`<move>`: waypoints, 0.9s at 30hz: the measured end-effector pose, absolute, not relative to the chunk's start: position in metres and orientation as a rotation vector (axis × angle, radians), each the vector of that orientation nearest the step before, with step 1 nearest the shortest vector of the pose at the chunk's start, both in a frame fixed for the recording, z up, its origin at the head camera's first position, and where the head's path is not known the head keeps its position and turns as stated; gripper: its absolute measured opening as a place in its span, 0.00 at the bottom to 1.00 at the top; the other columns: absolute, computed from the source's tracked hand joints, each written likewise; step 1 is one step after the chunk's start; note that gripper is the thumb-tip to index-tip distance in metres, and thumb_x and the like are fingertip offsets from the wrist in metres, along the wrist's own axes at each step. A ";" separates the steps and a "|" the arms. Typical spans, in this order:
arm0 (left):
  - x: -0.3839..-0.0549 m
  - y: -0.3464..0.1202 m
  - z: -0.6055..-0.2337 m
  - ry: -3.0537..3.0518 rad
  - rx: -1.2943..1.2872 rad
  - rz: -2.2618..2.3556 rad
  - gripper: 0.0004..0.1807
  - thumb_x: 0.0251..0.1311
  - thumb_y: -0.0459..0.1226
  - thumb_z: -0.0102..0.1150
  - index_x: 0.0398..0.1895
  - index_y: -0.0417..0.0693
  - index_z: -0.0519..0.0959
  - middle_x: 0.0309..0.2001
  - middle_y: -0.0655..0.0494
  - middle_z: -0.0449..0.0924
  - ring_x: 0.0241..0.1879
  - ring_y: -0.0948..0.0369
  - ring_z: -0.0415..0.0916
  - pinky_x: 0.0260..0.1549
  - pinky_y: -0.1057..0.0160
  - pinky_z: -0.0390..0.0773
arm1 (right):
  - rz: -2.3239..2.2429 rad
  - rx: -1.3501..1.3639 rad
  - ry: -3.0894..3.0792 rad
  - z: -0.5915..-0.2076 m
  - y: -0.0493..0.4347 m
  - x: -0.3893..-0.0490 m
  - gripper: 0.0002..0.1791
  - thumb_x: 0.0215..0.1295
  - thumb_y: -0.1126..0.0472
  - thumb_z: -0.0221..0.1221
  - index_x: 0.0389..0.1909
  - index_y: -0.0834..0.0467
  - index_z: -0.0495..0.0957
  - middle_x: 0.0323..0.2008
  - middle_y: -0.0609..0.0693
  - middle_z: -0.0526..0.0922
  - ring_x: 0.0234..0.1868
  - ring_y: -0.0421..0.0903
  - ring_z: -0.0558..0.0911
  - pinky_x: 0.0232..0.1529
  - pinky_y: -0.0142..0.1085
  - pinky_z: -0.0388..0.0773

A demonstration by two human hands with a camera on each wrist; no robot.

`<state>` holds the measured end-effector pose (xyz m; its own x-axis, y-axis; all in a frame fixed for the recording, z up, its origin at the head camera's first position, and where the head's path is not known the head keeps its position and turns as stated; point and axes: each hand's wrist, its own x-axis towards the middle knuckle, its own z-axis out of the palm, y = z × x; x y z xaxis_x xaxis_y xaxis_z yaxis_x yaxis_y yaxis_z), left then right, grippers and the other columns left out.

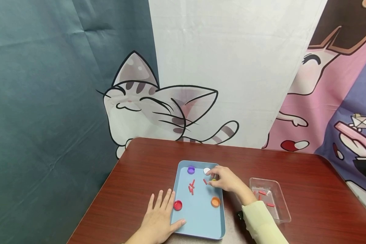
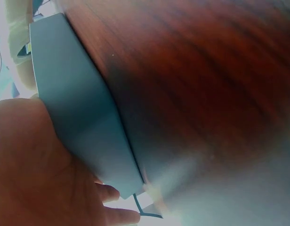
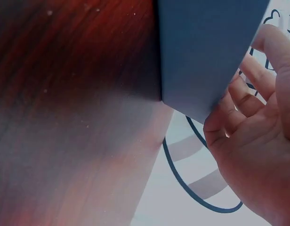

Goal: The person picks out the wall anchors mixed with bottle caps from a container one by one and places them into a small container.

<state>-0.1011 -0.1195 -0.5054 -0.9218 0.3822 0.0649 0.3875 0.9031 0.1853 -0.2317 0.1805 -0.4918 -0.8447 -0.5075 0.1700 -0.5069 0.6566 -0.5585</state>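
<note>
My left hand (image 1: 159, 217) lies with fingers spread along the left edge of the light blue tray (image 1: 198, 222), its thumb reaching over the rim. Over the tray's far right side, my right hand (image 1: 225, 179) has bent fingers, with thumb and index finger apart and nothing visible between them. Those fingertips are close to a white cap (image 1: 206, 170), a yellow cap (image 1: 214, 180) partly hidden by the hand, and a short red stick (image 1: 205, 181). Several more red sticks (image 1: 191, 188) lie mid-tray. In the right wrist view, the tray's side wall (image 3: 206, 52) hides the fingertips.
In the tray are also a purple cap (image 1: 191, 170), a red cap (image 1: 178, 205) and an orange cap (image 1: 215, 202). A clear plastic box (image 1: 285, 206) with several red sticks stands right of the tray on the brown wooden table (image 1: 125, 176). Printed curtains (image 1: 247, 67) hang behind.
</note>
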 end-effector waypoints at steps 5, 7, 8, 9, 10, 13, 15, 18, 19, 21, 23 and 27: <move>-0.101 -0.119 -0.505 -3.037 -0.619 -0.318 0.54 0.62 0.72 0.48 0.78 0.41 0.59 0.77 0.44 0.59 0.75 0.38 0.55 0.70 0.32 0.49 | -0.857 -0.863 2.853 -0.494 0.177 -0.236 0.15 0.56 0.61 0.73 0.45 0.58 0.87 0.33 0.48 0.79 0.34 0.42 0.76 0.34 0.32 0.77; -0.101 -0.120 -0.505 -3.035 -0.622 -0.318 0.54 0.62 0.71 0.48 0.78 0.41 0.59 0.77 0.44 0.59 0.75 0.39 0.55 0.70 0.32 0.49 | -0.802 -0.873 2.858 -0.495 0.176 -0.238 0.15 0.56 0.60 0.73 0.45 0.56 0.88 0.33 0.47 0.78 0.34 0.42 0.76 0.35 0.33 0.77; -0.101 -0.120 -0.505 -3.033 -0.624 -0.316 0.54 0.62 0.71 0.48 0.78 0.41 0.59 0.77 0.44 0.59 0.75 0.39 0.55 0.70 0.32 0.48 | -0.774 -0.879 2.864 -0.495 0.175 -0.238 0.14 0.56 0.60 0.74 0.44 0.55 0.88 0.33 0.46 0.78 0.35 0.42 0.76 0.36 0.34 0.76; -0.101 -0.120 -0.505 -3.033 -0.626 -0.317 0.54 0.62 0.71 0.48 0.78 0.41 0.59 0.77 0.44 0.59 0.75 0.39 0.55 0.70 0.32 0.48 | -0.747 -0.885 2.873 -0.496 0.175 -0.239 0.14 0.55 0.59 0.74 0.44 0.54 0.88 0.33 0.46 0.78 0.35 0.42 0.76 0.38 0.35 0.75; -0.102 -0.120 -0.505 -3.033 -0.628 -0.317 0.54 0.62 0.71 0.48 0.78 0.41 0.59 0.77 0.44 0.59 0.75 0.39 0.55 0.70 0.32 0.48 | -0.724 -0.892 2.882 -0.496 0.174 -0.239 0.14 0.55 0.58 0.74 0.44 0.53 0.88 0.33 0.46 0.78 0.36 0.43 0.76 0.39 0.37 0.73; -0.102 -0.120 -0.505 -3.035 -0.633 -0.318 0.54 0.62 0.72 0.48 0.78 0.41 0.58 0.77 0.44 0.59 0.75 0.39 0.55 0.70 0.32 0.48 | -0.664 -0.909 2.910 -0.497 0.171 -0.240 0.13 0.55 0.58 0.74 0.43 0.51 0.89 0.33 0.45 0.78 0.37 0.44 0.77 0.39 0.40 0.67; -0.102 -0.120 -0.505 -3.039 -0.635 -0.321 0.54 0.62 0.72 0.47 0.78 0.41 0.58 0.77 0.44 0.58 0.75 0.39 0.54 0.70 0.32 0.48 | -0.640 -0.902 2.921 -0.497 0.170 -0.241 0.14 0.54 0.58 0.75 0.42 0.51 0.89 0.33 0.45 0.78 0.37 0.44 0.78 0.38 0.40 0.63; -0.102 -0.120 -0.505 -3.049 -0.636 -0.322 0.55 0.62 0.72 0.47 0.78 0.41 0.58 0.78 0.44 0.58 0.76 0.39 0.54 0.70 0.32 0.48 | -0.608 -0.870 2.932 -0.497 0.167 -0.241 0.14 0.53 0.58 0.76 0.43 0.50 0.89 0.33 0.46 0.78 0.36 0.44 0.77 0.37 0.39 0.61; -0.103 -0.120 -0.505 -3.054 -0.636 -0.323 0.55 0.62 0.72 0.47 0.78 0.41 0.58 0.78 0.44 0.58 0.76 0.39 0.54 0.70 0.32 0.48 | -0.596 -0.859 2.932 -0.496 0.166 -0.241 0.15 0.53 0.58 0.76 0.43 0.50 0.89 0.33 0.46 0.77 0.36 0.43 0.76 0.37 0.39 0.61; -0.103 -0.120 -0.505 -3.062 -0.635 -0.321 0.55 0.62 0.72 0.47 0.78 0.41 0.58 0.78 0.45 0.58 0.76 0.39 0.54 0.71 0.32 0.48 | -0.572 -0.836 2.932 -0.496 0.164 -0.240 0.16 0.53 0.58 0.76 0.44 0.49 0.89 0.33 0.46 0.77 0.35 0.42 0.75 0.37 0.39 0.60; -0.103 -0.120 -0.505 -3.067 -0.635 -0.323 0.55 0.61 0.72 0.47 0.78 0.41 0.58 0.78 0.45 0.58 0.76 0.39 0.54 0.71 0.32 0.48 | -0.551 -0.817 2.934 -0.495 0.162 -0.240 0.17 0.52 0.57 0.77 0.44 0.49 0.89 0.34 0.46 0.77 0.35 0.42 0.74 0.36 0.39 0.60; -0.102 -0.120 -0.504 -3.068 -0.633 -0.326 0.55 0.61 0.72 0.48 0.78 0.41 0.58 0.78 0.44 0.58 0.76 0.39 0.54 0.71 0.32 0.48 | -0.514 -0.793 2.941 -0.495 0.159 -0.240 0.16 0.52 0.57 0.77 0.44 0.47 0.90 0.34 0.46 0.77 0.35 0.42 0.73 0.37 0.40 0.61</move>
<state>-0.1023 -0.1197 -0.5038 -0.9191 0.3926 0.0335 0.3909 0.8977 0.2033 -0.2399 0.1593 -0.4954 -0.8668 -0.4973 0.0358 -0.4800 0.8129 -0.3297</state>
